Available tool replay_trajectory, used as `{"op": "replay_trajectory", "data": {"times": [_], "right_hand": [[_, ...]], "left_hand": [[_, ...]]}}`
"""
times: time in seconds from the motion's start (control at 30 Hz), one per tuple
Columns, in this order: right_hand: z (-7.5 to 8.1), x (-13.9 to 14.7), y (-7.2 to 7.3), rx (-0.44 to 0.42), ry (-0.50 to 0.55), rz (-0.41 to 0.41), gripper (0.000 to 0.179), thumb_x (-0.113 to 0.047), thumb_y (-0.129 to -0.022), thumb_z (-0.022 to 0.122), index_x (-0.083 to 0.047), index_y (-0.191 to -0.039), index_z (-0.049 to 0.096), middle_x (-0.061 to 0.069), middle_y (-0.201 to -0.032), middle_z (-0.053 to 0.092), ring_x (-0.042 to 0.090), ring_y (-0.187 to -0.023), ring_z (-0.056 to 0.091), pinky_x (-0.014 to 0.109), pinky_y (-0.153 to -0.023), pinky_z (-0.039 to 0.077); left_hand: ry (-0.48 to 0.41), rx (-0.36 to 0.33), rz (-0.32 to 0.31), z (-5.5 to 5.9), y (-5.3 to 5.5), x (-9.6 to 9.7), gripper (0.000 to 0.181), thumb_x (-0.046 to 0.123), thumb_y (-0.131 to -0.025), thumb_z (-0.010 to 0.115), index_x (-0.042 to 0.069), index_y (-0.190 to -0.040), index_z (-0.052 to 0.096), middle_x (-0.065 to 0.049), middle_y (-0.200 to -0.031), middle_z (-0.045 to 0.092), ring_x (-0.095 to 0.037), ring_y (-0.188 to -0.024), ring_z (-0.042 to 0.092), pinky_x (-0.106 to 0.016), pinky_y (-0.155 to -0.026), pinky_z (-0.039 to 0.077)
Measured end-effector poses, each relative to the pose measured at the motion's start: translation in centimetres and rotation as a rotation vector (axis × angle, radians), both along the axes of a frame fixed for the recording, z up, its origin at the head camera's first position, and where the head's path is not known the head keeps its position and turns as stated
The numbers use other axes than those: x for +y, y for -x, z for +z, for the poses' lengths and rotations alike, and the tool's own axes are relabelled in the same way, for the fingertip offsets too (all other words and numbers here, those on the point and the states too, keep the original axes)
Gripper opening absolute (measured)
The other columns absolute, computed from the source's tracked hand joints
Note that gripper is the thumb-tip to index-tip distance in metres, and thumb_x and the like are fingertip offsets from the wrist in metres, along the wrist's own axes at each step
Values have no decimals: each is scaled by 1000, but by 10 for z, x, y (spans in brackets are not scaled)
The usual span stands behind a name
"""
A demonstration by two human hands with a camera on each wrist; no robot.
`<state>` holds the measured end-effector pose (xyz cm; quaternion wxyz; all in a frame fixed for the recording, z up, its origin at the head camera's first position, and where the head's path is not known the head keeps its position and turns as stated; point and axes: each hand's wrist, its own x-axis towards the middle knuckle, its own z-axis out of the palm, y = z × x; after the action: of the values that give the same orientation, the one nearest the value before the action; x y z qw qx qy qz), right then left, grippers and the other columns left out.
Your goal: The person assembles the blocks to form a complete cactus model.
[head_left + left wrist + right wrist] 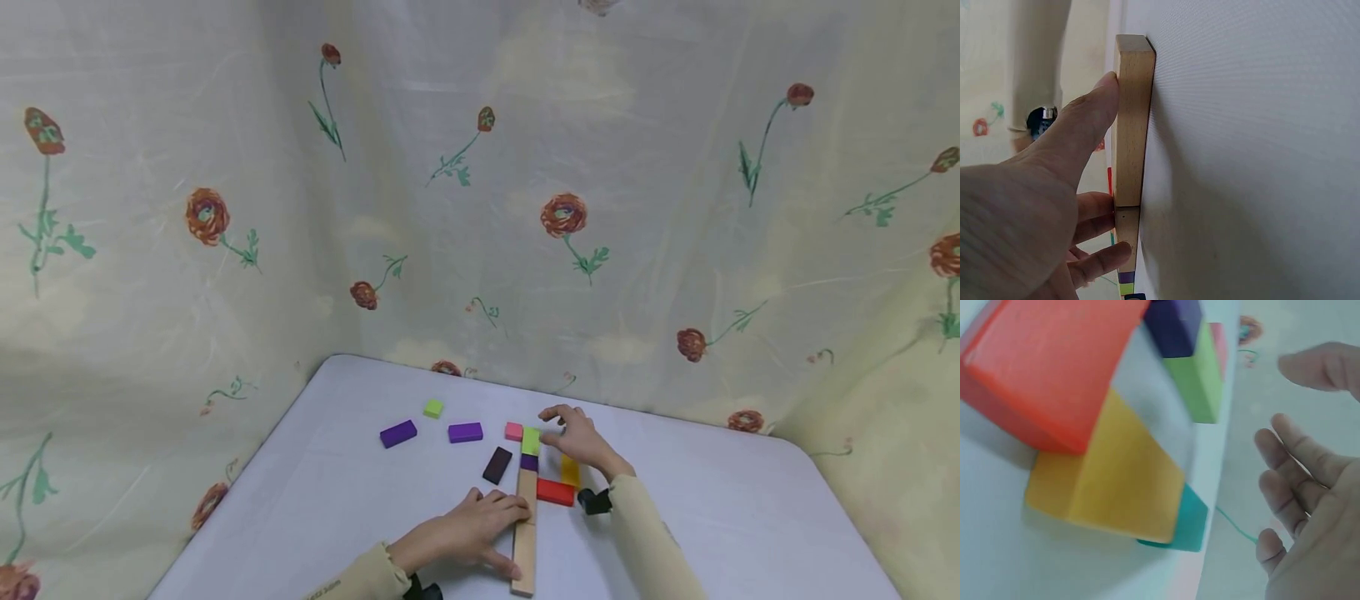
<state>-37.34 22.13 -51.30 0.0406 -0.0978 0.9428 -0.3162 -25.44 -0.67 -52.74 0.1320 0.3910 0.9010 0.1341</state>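
Creased floral cloth [465,225] hangs behind the white table [337,492]. The left hand's [480,527] grip is loose, thumb and fingers laid along two end-to-end wooden blocks [527,550], seemingly to steady the row; the right hand's [583,437] grip is released and empty beside the far end. Fine, pale grain marks these long, crisp-edged bars. A smooth red block [556,492] lies beside them, near a yellow block [571,471]. A light green block [531,440] and a shorter dark purple block [529,462] continue the line.
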Motion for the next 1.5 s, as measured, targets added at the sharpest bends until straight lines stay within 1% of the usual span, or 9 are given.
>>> {"op": "replay_trajectory", "data": {"times": [0.2, 0.33, 0.53, 0.7, 0.8, 1.0, 1.23, 1.37, 1.5], "right_hand": [[13, 11, -7, 39, 140, -47, 40, -21, -89, 66, -8, -126, 56, 10, -124, 56, 31, -117, 43, 50, -96, 40], [14, 20, -13, 60, 223, -70, 40, -18, -90, 64, -6, -126, 55, 13, -126, 55, 34, -118, 42, 48, -99, 38], [2, 34, -17, 48, 314, -131, 38, -15, -92, 60, -4, -127, 53, 17, -127, 55, 32, -116, 43, 43, -95, 38], [-8, 42, -21, 7, 367, -184, 40, -16, -92, 59, -6, -130, 51, 15, -130, 54, 28, -116, 41, 39, -92, 36], [-13, 44, -25, -16, 382, -193, 42, -16, -92, 59, -8, -132, 50, 14, -133, 52, 28, -118, 39, 41, -93, 36], [-26, 45, -34, -94, 390, -194, 48, -16, -91, 60, -10, -136, 45, 13, -139, 47, 30, -126, 36, 53, -102, 34], [-37, 46, -40, -60, 409, -188, 49, -12, -88, 62, -6, -134, 46, 14, -139, 47, 32, -126, 37, 57, -105, 29], [-39, 45, -41, -65, 412, -183, 49, -11, -88, 61, -6, -135, 46, 14, -139, 45, 33, -127, 36, 58, -107, 29], [-39, 42, -41, -71, 420, -168, 49, -10, -88, 61, -7, -135, 46, 15, -140, 43, 34, -129, 35, 59, -108, 28]], "left_hand": [[-10, -1, 0, 0, -1, -1, 79, 66, -77, 64, 26, -142, 46, 13, -146, 42, -10, -130, 40, -44, -100, 36], [-12, 1, 7, 1, -2, -1, 78, 66, -76, 65, 26, -141, 46, 13, -145, 43, -10, -131, 40, -47, -102, 36], [-2, -9, 22, 0, -1, 0, 78, 67, -76, 65, 28, -141, 45, 14, -145, 43, -10, -131, 40, -50, -104, 35], [-1, -15, 28, -1, 0, 1, 78, 67, -75, 65, 29, -141, 45, 14, -144, 43, -10, -131, 40, -49, -103, 35], [-1, -18, 31, -1, 0, 2, 78, 66, -75, 66, 29, -141, 45, 14, -145, 43, -10, -130, 40, -49, -103, 36], [-8, -20, 34, -2, 0, 4, 78, 66, -75, 66, 28, -140, 46, 14, -145, 43, -11, -130, 41, -50, -103, 36], [-19, -14, 34, -3, -1, 7, 80, 67, -74, 67, 26, -140, 46, 12, -145, 43, -11, -131, 41, -48, -103, 36], [-79, 27, 39, 1, 2, 6, 80, 69, -74, 65, 25, -138, 48, 9, -146, 43, -13, -132, 40, -46, -101, 37], [-241, 91, 99, 20, 9, 2, 75, 61, -79, 68, 22, -139, 47, 4, -148, 42, -17, -134, 38, -47, -101, 36]]}}
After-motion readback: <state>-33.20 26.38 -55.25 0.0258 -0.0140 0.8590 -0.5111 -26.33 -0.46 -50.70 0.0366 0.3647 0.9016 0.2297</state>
